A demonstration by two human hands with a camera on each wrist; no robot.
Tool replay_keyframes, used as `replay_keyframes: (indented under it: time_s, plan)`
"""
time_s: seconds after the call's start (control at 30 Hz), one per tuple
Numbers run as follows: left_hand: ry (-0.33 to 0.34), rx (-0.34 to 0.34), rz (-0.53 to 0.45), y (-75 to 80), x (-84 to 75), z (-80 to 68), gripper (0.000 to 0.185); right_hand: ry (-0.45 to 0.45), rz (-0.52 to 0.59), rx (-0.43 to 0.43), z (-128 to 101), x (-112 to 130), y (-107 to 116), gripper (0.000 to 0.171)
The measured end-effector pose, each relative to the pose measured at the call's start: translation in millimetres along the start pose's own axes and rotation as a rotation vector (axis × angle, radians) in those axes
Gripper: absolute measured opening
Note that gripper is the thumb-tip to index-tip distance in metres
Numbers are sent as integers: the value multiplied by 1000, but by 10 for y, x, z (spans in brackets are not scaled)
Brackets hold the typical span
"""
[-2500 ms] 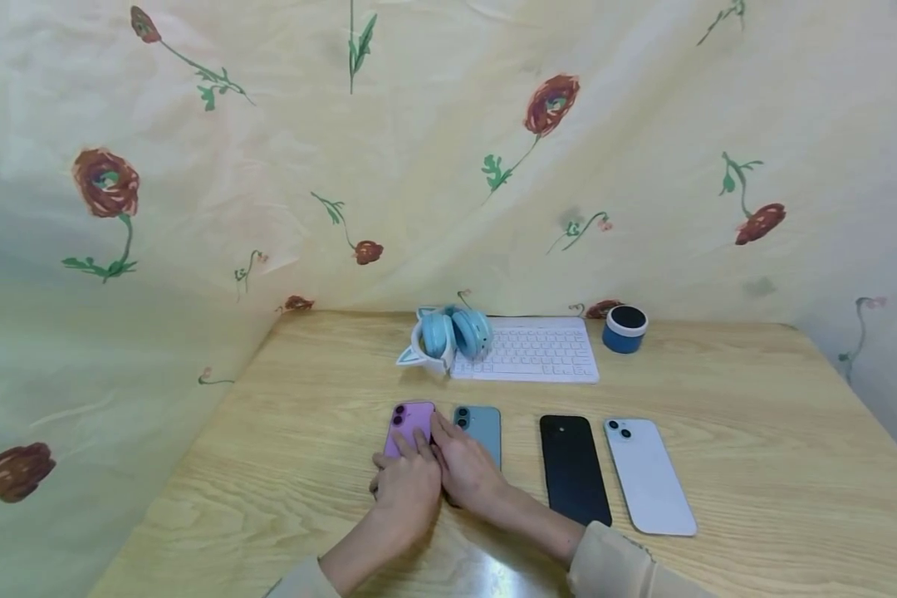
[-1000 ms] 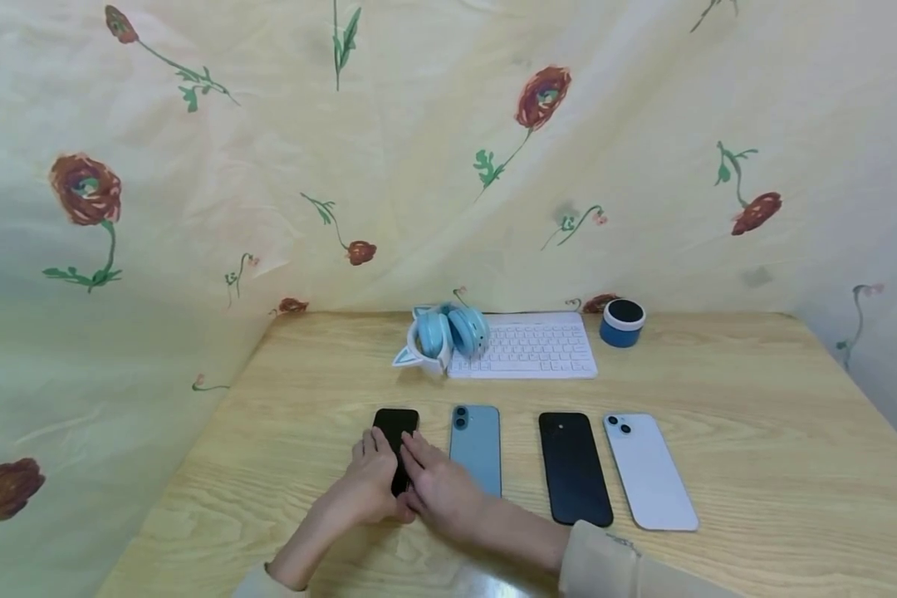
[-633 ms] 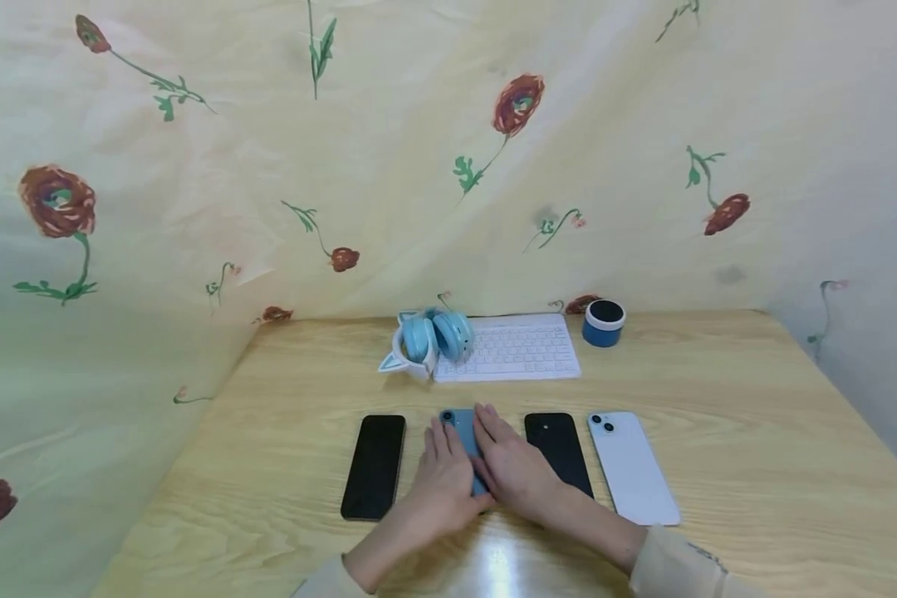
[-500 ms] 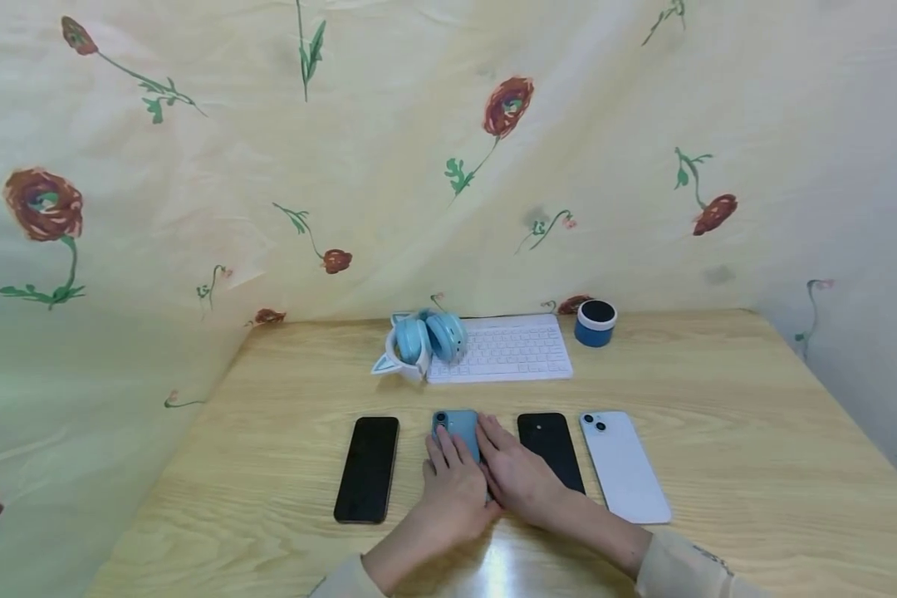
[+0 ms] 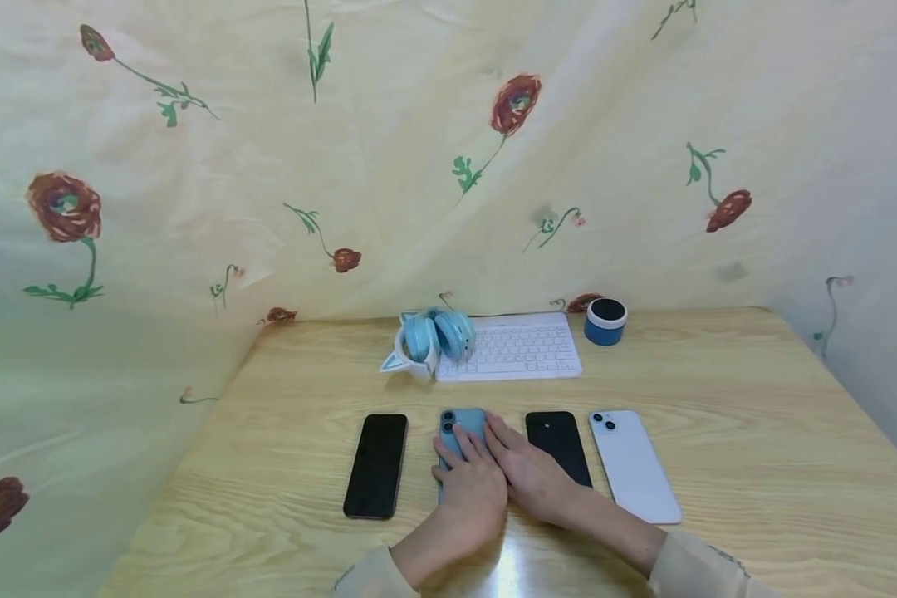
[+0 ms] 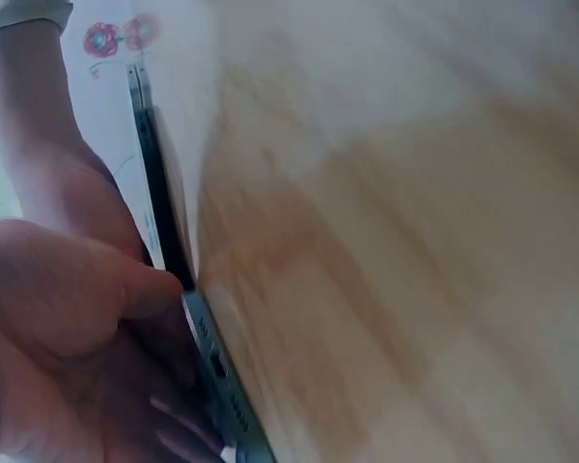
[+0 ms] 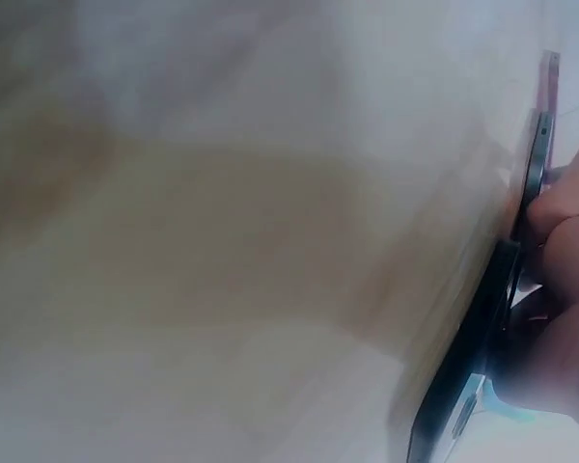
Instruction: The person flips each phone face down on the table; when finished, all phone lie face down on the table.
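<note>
A blue phone (image 5: 469,419) lies back-up on the table, its two cameras at the top left. Over its back my left hand (image 5: 473,490) rests with fingers spread, the small fingers at the phone's left edge. My right hand (image 5: 534,473) touches the right edge with nearly straight fingers; its thumb is hidden. From the left wrist, the phone's bottom edge (image 6: 217,362) with its port shows beside the left thumb. Left of the hands lies a phone (image 5: 376,467) with its dark screen up. A black phone (image 5: 556,444), partly behind the right forearm, lies on the right.
A white phone (image 5: 635,465) lies back-up at the far right of the row. Behind stand cat-ear headphones (image 5: 428,340), partly over a white keyboard (image 5: 523,347), and a small blue and white cylinder (image 5: 605,322). Flowered cloth (image 5: 419,166) hangs behind the wooden table (image 5: 725,407).
The leftmost phone, purple back up 2.5 seconds ago, now shows its dark screen. Both hands have moved right from it to the blue phone; the left fingers have since spread over its back.
</note>
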State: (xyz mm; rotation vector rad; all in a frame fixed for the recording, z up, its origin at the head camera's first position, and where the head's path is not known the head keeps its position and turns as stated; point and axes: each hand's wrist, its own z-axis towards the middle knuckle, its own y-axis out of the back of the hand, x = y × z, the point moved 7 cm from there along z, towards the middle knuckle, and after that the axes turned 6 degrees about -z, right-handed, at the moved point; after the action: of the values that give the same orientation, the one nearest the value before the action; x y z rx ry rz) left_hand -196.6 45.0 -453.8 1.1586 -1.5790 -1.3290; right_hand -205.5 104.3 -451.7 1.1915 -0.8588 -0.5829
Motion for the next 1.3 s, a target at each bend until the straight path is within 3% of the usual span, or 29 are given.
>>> replay_keyframes:
  time_s: [0.1,0.33,0.43,0.57,0.63,0.83,1.17,1.3]
  plan:
    - [14,-42,33,8,-15,22,58,38,19,3,-2,0,1,54]
    - [38,-49,26,26,-21,16,54,26,74,4,7,-30,-5,55]
    - [56,-103,-41,84,36,-28,52,-3,155,15,18,-41,-22,56]
    - [-11,-212,-159,210,81,-113,55,-33,293,28,30,-46,-31,57]
    - [-63,-235,-245,260,87,-144,61,-19,347,17,42,-33,-24,56]
    - [-103,-192,-557,307,182,-139,87,-4,442,-34,104,28,-21,56]
    - [-173,-66,-607,196,451,-147,133,-17,254,-15,124,178,-117,63]
    - [-177,-4,-668,159,544,-149,139,-37,181,-15,125,212,-153,66]
